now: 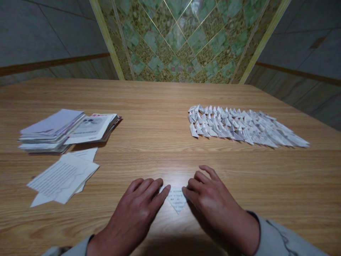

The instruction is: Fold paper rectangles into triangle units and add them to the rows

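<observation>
A small folded piece of printed paper, shaped like a downward triangle, lies on the wooden table near its front edge. My left hand lies flat with its fingertips pressing the paper's left edge. My right hand presses the paper's right edge with bent fingers, its forefinger raised a little. Neither hand lifts the paper off the table.
Rows of several folded white paper pieces lie at the right middle of the table. A stack of printed sheets and booklets sits at the left. Loose printed sheets lie in front of that stack. A patterned green wall panel stands behind the table.
</observation>
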The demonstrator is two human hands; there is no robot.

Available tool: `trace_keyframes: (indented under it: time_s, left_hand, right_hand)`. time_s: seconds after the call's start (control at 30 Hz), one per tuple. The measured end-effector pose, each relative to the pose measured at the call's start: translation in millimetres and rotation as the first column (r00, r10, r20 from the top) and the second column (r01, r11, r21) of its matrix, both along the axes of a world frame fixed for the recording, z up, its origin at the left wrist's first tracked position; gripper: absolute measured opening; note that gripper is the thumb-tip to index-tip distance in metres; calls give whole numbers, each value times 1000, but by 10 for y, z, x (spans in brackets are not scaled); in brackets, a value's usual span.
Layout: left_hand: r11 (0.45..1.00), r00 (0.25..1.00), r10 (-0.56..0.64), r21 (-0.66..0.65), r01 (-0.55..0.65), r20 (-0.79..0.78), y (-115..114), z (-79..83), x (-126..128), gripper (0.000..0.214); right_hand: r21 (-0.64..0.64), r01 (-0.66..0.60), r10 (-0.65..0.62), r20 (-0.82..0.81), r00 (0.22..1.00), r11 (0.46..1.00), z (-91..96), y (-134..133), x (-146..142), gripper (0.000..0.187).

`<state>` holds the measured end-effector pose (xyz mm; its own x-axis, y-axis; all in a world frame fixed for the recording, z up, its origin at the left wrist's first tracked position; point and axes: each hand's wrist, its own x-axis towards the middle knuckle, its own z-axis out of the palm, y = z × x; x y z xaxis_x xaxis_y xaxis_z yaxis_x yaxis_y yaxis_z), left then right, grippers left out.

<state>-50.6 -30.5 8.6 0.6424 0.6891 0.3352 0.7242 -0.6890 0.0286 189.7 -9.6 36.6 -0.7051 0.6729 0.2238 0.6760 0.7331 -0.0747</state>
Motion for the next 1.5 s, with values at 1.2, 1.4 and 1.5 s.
trace_keyframes:
  time_s: [1.2, 1.4, 1.5]
  left_hand:
    - [807, 946, 54, -572, 147, 320, 201, 155, 298, 5]
    - [797, 952, 115, -598, 83, 285, 193, 178, 229, 11]
    - [794, 962, 135, -606, 38, 237, 181, 200, 222, 10]
  right_hand:
    - [-483, -1, -138, -252, 958, 876, -49, -1, -49, 14]
    - [-476, 16, -173, -288, 942, 879, -38, 15, -16, 12]
    - [-484, 21, -167, -261, 951, 875, -25, 8, -16, 15]
